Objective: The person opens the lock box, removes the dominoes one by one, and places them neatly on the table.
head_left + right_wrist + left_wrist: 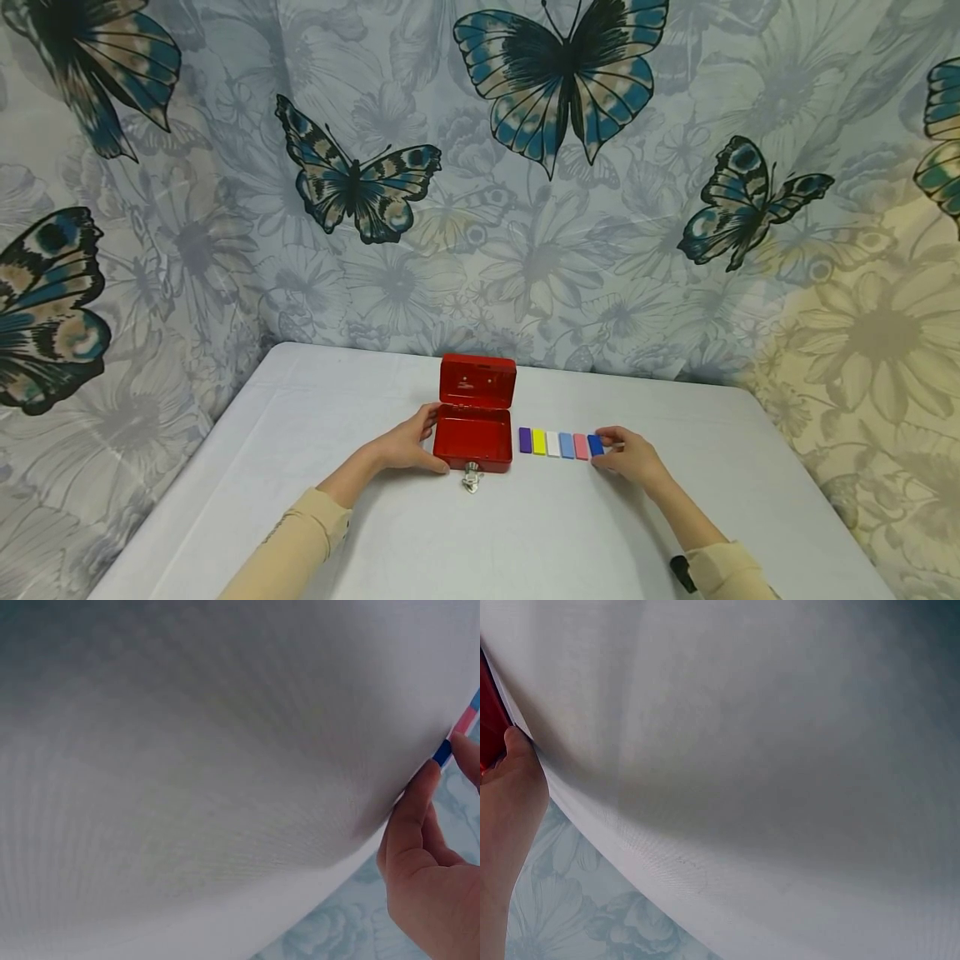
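Observation:
A red metal cash box [472,467] stands on the table with its lid [477,379] raised and nothing inside. My left hand [405,442] holds its left side, thumb at the front corner and fingers toward the back; in the left wrist view only a strip of the box [490,720] shows beside the thumb. Keys [471,479] hang from the lock at the front. Right of the box, small flat coloured blocks lie in a row, from a purple block [525,440] to a pink block [581,447]. At the row's right end my right hand [630,457] pinches the dark blue block [442,753].
A white cloth covers the table [525,533]. Between the purple and pink blocks lie a yellow block [539,442], a white block [552,444] and a light blue block [567,446]. Butterfly-patterned fabric [525,250] hangs behind the table's back edge.

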Available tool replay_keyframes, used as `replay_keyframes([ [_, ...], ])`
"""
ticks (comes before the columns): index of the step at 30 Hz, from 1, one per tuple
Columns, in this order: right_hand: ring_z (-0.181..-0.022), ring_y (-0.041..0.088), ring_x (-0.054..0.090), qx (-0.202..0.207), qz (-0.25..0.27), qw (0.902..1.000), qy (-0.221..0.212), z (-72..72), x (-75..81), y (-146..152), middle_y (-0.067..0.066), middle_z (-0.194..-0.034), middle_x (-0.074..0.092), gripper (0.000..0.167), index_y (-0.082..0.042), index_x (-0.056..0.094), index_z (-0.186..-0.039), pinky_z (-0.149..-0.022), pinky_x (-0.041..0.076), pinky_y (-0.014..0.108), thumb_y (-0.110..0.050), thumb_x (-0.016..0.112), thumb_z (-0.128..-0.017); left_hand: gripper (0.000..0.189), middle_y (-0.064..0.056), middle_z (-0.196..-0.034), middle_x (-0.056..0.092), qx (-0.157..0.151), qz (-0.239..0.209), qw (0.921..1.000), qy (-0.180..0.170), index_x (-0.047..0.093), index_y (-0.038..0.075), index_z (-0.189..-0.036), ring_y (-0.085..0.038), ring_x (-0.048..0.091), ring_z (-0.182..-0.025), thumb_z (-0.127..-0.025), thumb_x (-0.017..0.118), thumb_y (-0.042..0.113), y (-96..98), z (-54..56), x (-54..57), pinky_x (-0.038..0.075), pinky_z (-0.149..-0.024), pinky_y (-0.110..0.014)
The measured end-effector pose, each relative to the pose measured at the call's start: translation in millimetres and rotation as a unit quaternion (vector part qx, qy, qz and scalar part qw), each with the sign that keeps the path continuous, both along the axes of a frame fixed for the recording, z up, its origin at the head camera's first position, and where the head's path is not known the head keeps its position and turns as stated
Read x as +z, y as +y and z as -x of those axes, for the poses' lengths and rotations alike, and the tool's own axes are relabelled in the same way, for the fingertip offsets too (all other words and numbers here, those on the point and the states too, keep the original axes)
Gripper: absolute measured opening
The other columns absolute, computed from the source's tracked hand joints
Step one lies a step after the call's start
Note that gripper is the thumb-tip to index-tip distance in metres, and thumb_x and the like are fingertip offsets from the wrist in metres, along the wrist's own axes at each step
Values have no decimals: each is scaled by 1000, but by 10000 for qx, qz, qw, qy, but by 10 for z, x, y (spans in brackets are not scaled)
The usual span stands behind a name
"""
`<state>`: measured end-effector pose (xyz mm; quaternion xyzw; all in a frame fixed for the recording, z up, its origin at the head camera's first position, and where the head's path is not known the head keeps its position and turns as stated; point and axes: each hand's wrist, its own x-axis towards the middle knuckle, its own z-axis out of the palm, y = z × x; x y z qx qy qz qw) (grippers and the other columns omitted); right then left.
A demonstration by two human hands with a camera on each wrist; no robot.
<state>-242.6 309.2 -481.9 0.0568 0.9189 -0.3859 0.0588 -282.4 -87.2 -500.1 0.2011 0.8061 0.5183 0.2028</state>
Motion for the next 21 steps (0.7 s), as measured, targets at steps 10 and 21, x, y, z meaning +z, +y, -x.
replay_keyframes([
  [10, -96, 26, 58, -50, 8, 10000, -27, 2, -14, 9, 19, -114, 61, 54, 4, 56, -127, -71, 54, 31, -11, 78, -80, 101, -16, -153, 29, -58, 39, 9999, 100, 18, 2, -150, -34, 27, -142, -74, 85, 13, -5, 9, -20, 27, -115, -44],
  [21, -97, 29, 59, -88, -46, 9999, 13, -36, 69, -29, 19, -110, 60, 57, 8, 52, -129, -73, 56, 33, -13, 75, -82, 101, -16, -153, 29, -50, 71, 9999, 75, 19, 3, -150, -33, 27, -143, -75, 84, 14, -11, 14, -34, 28, -115, -43],
])
